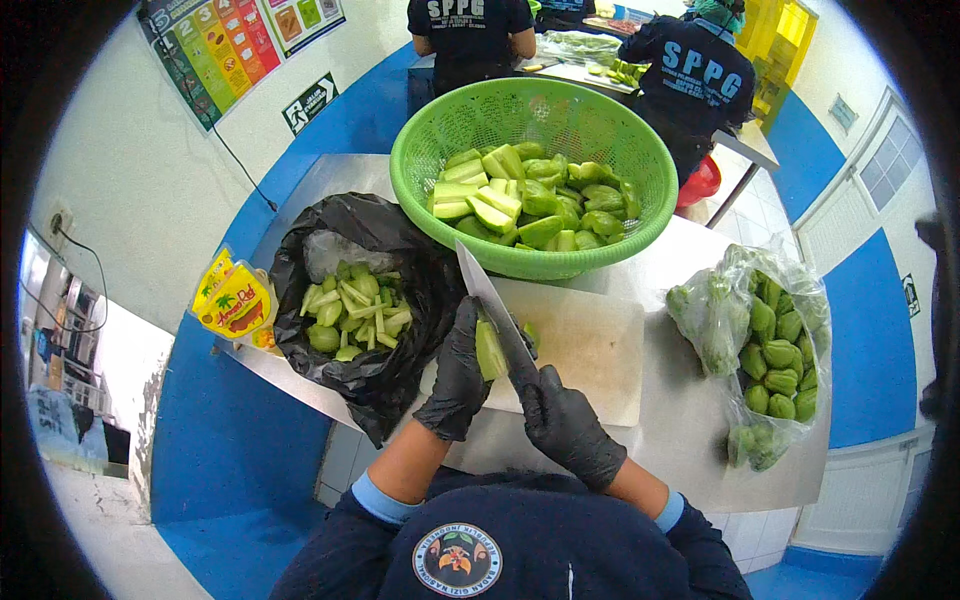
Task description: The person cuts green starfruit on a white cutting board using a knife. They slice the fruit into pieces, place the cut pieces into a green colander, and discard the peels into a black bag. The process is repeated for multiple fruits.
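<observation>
My left hand (pixel 459 379), in a black glove, holds a cut piece of chayote (pixel 490 351) above the near left part of a white cutting board (pixel 592 352). In my right hand (pixel 566 427), also gloved in black, is the handle of a large kitchen knife (pixel 491 307); its blade lies along the piece's right side, tip pointing away from me. Another green piece shows partly behind the blade. A green plastic basket (pixel 534 262) with chayote pieces stands beyond the board. Left of my hands, a black plastic bag (pixel 431 281) holds peelings and trimmings.
A clear plastic bag (pixel 709 337) of whole chayotes lies at the right of the steel table (pixel 675 420). Yellow printed packaging (pixel 236 300) sits at the left edge. Several people in dark shirts stand at another table beyond, near a red tub (pixel 701 184).
</observation>
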The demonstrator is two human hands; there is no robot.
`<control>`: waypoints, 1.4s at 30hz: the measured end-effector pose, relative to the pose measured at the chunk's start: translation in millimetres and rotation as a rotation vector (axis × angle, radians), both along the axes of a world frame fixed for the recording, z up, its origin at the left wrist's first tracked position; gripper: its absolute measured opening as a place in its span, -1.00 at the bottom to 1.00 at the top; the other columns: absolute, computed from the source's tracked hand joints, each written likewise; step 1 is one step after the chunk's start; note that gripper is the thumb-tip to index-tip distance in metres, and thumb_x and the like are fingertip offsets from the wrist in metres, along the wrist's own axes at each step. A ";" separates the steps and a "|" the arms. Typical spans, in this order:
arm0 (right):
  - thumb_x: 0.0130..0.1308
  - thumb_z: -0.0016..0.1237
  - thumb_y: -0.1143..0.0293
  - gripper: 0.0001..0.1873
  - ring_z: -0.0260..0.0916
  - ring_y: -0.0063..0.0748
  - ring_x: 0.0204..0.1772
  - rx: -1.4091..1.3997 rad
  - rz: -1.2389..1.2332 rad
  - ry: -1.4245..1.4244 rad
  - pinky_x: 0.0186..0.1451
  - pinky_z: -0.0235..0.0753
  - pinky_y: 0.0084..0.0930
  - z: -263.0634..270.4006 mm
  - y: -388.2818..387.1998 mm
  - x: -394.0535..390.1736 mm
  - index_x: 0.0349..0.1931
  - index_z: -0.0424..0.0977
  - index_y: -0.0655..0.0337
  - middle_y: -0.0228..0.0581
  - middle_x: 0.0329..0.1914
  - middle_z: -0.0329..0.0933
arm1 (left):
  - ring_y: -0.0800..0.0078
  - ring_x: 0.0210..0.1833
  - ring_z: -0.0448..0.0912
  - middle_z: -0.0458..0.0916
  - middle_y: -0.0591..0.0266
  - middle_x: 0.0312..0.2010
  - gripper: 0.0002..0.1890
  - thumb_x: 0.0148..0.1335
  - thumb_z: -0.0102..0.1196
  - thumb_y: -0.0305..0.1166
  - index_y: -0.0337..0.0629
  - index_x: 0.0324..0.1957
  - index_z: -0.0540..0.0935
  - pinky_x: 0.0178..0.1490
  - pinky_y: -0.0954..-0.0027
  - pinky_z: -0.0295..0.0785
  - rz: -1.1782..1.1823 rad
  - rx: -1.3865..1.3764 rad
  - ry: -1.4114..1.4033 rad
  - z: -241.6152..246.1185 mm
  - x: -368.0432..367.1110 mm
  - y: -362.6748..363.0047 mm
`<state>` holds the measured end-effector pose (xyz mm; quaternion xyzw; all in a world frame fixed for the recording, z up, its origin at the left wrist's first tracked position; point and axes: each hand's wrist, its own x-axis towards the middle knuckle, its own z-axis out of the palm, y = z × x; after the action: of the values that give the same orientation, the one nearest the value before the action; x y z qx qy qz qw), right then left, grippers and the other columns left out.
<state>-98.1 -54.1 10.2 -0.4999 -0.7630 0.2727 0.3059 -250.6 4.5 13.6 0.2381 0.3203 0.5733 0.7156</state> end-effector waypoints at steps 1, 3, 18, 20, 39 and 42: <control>0.34 -0.15 0.36 -0.78 0.40 0.15 -0.65 0.008 0.009 0.018 -0.63 0.34 -0.04 -2.4 1.0 -0.4 -0.21 0.15 0.27 0.07 -0.75 0.35 | 0.20 -0.28 0.58 0.56 0.07 -0.37 -0.39 0.34 -0.23 0.19 -0.26 -0.12 0.47 -0.15 0.18 0.53 -0.019 0.024 0.002 0.1 0.3 -0.7; 0.35 -0.16 0.36 -0.79 0.40 0.15 -0.66 0.038 0.007 0.044 -0.63 0.34 -0.03 -7.7 2.2 -2.0 -0.21 0.15 0.28 0.08 -0.75 0.36 | 0.20 -0.28 0.58 0.56 0.07 -0.36 -0.40 0.34 -0.24 0.18 -0.25 -0.13 0.46 -0.14 0.19 0.53 0.021 -0.015 0.015 0.5 2.6 -1.8; 0.33 -0.14 0.36 -0.85 0.43 0.13 -0.55 0.038 -0.023 -0.014 -0.56 0.37 -0.05 31.0 9.4 -8.0 -0.25 0.26 0.22 0.03 -0.65 0.40 | 0.18 -0.27 0.61 0.60 0.06 -0.32 -0.38 0.33 -0.29 0.23 -0.18 -0.04 0.48 -0.15 0.14 0.57 0.281 -0.031 -0.133 -15.0 -23.1 28.2; 0.31 -0.13 0.35 -0.86 0.45 0.08 -0.54 0.144 -0.027 -0.037 -0.59 0.38 -0.08 32.6 6.8 -12.1 -0.25 0.25 0.19 0.00 -0.61 0.41 | 0.16 -0.26 0.61 0.61 0.01 -0.29 -0.32 0.30 -0.28 0.27 -0.23 -0.06 0.49 -0.11 0.12 0.58 0.314 -0.034 -0.174 -19.8 -32.4 35.7; 0.24 -0.19 0.41 -0.82 0.52 -0.06 -0.51 0.151 -0.013 -0.352 -0.54 0.50 -0.20 12.3 19.1 -52.7 -0.15 0.26 0.18 -0.05 -0.48 0.45 | 0.28 -0.31 0.58 0.57 0.14 -0.31 -0.37 0.30 -0.25 0.26 -0.14 -0.02 0.44 -0.26 0.24 0.59 0.347 -0.070 -0.070 -51.6 -20.8 32.4; 0.24 -0.19 0.41 -0.82 0.52 -0.07 -0.51 0.143 -0.026 -0.382 -0.53 0.50 -0.20 9.2 28.6 -59.9 -0.15 0.27 0.18 -0.06 -0.49 0.45 | 0.29 -0.32 0.58 0.55 0.14 -0.31 -0.38 0.31 -0.26 0.26 -0.14 -0.04 0.43 -0.27 0.24 0.59 0.383 -0.012 0.023 -48.7 -16.2 28.4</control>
<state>-158.0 -25.5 19.5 -0.5295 -0.8179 0.1141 0.1938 -266.8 32.9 -35.2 0.1750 0.3712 0.6945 0.5910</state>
